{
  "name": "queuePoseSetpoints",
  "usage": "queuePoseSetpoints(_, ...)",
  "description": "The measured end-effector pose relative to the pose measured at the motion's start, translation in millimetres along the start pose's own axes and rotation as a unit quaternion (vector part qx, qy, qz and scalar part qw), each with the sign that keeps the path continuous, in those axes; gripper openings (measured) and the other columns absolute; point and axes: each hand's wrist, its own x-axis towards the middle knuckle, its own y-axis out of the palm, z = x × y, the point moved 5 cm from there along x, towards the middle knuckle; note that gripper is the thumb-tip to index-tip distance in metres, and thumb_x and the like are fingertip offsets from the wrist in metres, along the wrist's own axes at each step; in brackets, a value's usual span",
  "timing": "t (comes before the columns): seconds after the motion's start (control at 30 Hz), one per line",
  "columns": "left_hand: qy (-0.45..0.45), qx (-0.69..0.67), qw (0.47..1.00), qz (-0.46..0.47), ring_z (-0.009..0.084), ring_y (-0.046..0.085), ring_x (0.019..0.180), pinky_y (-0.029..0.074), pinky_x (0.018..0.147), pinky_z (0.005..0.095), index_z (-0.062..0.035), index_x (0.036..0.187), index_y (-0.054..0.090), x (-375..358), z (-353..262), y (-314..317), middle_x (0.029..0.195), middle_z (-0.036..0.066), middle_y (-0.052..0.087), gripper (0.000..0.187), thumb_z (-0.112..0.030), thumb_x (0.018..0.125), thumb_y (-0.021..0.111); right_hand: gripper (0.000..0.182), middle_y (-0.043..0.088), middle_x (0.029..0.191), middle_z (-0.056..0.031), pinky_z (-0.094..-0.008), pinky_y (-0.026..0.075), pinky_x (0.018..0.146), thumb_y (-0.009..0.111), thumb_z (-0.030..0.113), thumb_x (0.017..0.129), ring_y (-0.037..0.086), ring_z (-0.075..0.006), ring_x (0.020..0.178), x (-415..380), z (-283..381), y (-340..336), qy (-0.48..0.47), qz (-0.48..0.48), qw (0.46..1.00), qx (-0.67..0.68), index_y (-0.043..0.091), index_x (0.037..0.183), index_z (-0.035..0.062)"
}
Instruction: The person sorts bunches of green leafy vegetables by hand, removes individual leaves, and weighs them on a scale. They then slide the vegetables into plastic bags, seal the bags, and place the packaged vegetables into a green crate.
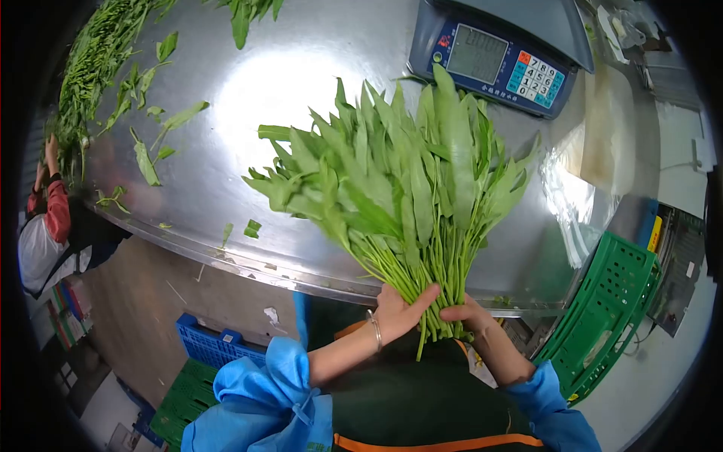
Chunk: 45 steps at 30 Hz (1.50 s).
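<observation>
A large bunch of water spinach [407, 181] fans out over the steel table, its leaves pointing away from me and its cut stems toward my body. My left hand [403, 313] is closed round the stems from the left, thumb lying across them. From the right, my right hand [468, 313] grips the same stems close to their cut ends. Its fingers are partly hidden behind the stems. The leaf tips reach almost to the digital scale [493, 56], whose display is lit but too blurred to read.
Loose leaves [154, 143] and a heap of greens [102, 68] lie on the table [203, 218]. Plastic bags [568, 196] rest at its right. A green crate [602, 316] stands beside it, and a blue crate [218, 343] below. At far left, a co-worker [49, 226] touches the greens.
</observation>
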Motion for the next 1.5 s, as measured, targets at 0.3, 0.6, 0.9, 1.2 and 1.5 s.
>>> queuePoseSetpoints(0.3,0.199,0.440,0.853,0.198,0.0266,0.053,0.099,0.038,0.088,0.0408,-0.0044,0.104,0.057,-34.4,-108.5,3.4,0.102,0.014,0.058,0.033,-0.018,0.075,0.065,0.063,0.057,0.111,-0.0124,-0.0356,0.045,0.088,0.065,0.003,0.062,0.057,-0.0239,0.099,16.0,-26.4,-13.8,-0.013,0.044,0.986,0.162,0.045,0.121,0.0007)
queuePoseSetpoints(0.6,0.351,0.532,0.766,-0.085,0.0261,0.052,0.100,0.026,0.097,0.0432,-0.0052,0.104,0.050,38.3,-115.5,-10.1,0.106,0.011,0.056,0.035,-0.016,0.075,0.066,0.062,0.054,0.114,-0.0138,-0.0368,0.045,0.087,0.059,0.001,0.065,0.055,-0.0255,0.102,13.2,-26.6,-12.2,-0.005,0.074,0.972,0.224,0.040,0.124,-0.0007)
queuePoseSetpoints(0.9,0.283,0.511,0.793,-0.174,0.0203,0.051,0.075,0.032,0.080,0.0339,-0.0062,0.093,0.054,61.8,-113.5,-10.7,0.073,0.002,0.055,0.040,-0.033,0.069,0.073,0.058,0.058,0.109,-0.0097,-0.0300,0.041,0.087,0.064,0.006,0.066,0.055,-0.0188,0.098,15.8,-25.5,-14.1,-0.021,0.022,0.992,0.125,0.046,0.120,-0.0002)
queuePoseSetpoints(1.2,0.231,0.246,0.912,-0.234,0.0138,0.053,0.073,0.040,0.067,0.0265,-0.0057,0.077,0.060,19.3,-106.4,-37.5,0.079,0.002,0.060,0.013,-0.008,0.070,0.072,0.057,0.058,0.108,-0.0071,-0.0293,0.039,0.088,0.070,0.012,0.068,0.053,-0.0162,0.099,11.3,-19.4,-12.6,-0.025,-0.002,0.999,0.032,0.048,0.119,0.0009)
queuePoseSetpoints(1.5,0.212,0.059,0.956,-0.193,0.0154,0.057,0.084,0.045,0.075,0.0266,-0.0031,0.093,0.051,11.5,-97.2,-58.0,0.091,0.009,0.060,0.019,0.005,0.078,0.060,0.063,0.055,0.113,-0.0061,-0.0300,0.039,0.090,0.072,0.010,0.067,0.052,-0.0161,0.101,11.9,-13.9,-1.8,-0.035,0.037,0.999,0.007,0.044,0.122,0.0015)
